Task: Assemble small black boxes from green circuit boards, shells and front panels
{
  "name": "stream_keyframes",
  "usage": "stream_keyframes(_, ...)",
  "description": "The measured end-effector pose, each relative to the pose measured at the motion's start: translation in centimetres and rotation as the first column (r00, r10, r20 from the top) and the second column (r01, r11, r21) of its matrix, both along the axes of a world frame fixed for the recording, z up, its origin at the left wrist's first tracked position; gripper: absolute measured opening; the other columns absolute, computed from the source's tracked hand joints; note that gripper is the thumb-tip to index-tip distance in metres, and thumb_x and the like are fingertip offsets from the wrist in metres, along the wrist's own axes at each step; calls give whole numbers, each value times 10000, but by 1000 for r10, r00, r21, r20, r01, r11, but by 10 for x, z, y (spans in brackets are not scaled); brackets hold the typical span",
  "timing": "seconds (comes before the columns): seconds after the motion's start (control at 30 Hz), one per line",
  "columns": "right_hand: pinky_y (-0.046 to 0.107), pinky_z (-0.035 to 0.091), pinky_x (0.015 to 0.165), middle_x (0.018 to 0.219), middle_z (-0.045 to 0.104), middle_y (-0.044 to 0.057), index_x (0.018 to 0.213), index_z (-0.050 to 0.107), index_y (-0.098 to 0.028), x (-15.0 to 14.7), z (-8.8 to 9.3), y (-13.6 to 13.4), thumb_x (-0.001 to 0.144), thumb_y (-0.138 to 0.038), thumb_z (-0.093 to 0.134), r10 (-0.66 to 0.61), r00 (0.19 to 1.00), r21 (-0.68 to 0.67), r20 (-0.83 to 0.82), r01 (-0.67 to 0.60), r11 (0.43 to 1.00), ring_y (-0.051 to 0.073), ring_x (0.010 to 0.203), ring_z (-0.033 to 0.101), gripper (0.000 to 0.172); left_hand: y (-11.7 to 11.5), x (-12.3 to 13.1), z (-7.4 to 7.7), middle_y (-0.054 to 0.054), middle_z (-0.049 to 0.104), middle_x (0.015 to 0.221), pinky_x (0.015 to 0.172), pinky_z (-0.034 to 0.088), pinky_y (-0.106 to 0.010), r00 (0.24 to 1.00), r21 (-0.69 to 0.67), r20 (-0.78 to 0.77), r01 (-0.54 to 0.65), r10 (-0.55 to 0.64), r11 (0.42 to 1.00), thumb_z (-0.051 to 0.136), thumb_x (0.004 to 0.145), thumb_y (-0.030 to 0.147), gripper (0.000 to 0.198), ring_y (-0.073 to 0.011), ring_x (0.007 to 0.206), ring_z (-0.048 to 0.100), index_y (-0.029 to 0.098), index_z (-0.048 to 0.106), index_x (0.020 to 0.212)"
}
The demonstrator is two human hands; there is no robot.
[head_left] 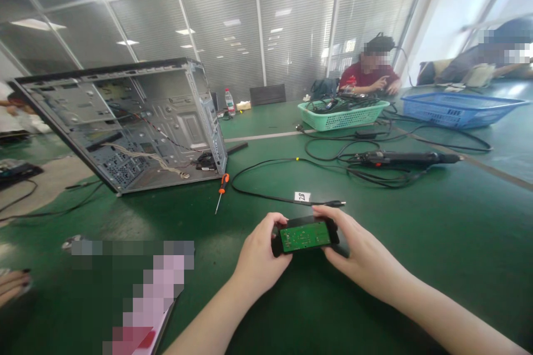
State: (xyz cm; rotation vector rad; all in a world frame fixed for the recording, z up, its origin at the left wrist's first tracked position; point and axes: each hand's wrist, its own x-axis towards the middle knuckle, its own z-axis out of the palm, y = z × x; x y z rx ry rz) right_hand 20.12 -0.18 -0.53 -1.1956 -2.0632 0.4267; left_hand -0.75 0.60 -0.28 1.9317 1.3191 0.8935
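Between my two hands is a small black plastic casing with a green circuit board (306, 236) facing up in it. My left hand (263, 249) grips its left end, thumb below and fingers over the top edge. The right end is held by my right hand (347, 241) in the same way. Just beyond the casing lies a black cable (266, 196) with a plug tip (335, 203), beside a small white numbered label (302, 197). A screwdriver (222, 188) with an orange and black handle rests on the green table (395, 288), farther off to the left.
An open computer case (175, 122) stands at the left. A green basket (343, 116) of cables and a blue basket (458, 111) sit farther back. In front of them lies a black electric screwdriver (400, 158). A pink, partly blurred object (162, 283) is at lower left. Co-workers sit behind.
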Motion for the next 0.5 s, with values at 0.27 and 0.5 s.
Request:
stream_keyframes(0.27,405,461,930,1182,497,53,1171,383,-258,-3,2,-1,835,-167,444,-18,995,169,98,1,986,203,1120,488,353,1,-1,-2,-33,554,1108,833,467,-335,1000,138,27,-15,11,990,579,673,47,429,-207,1006,560,248,470,1036)
stream_keyframes(0.5,425,460,887,1137,520,58,1165,389,-246,2,2,0,828,-261,478,-42,993,-5,108,43,999,214,1053,512,349,0,0,4,-38,620,1092,913,425,-419,991,14,-100,-92,93,996,705,688,238,424,-267,1066,549,255,546,1081)
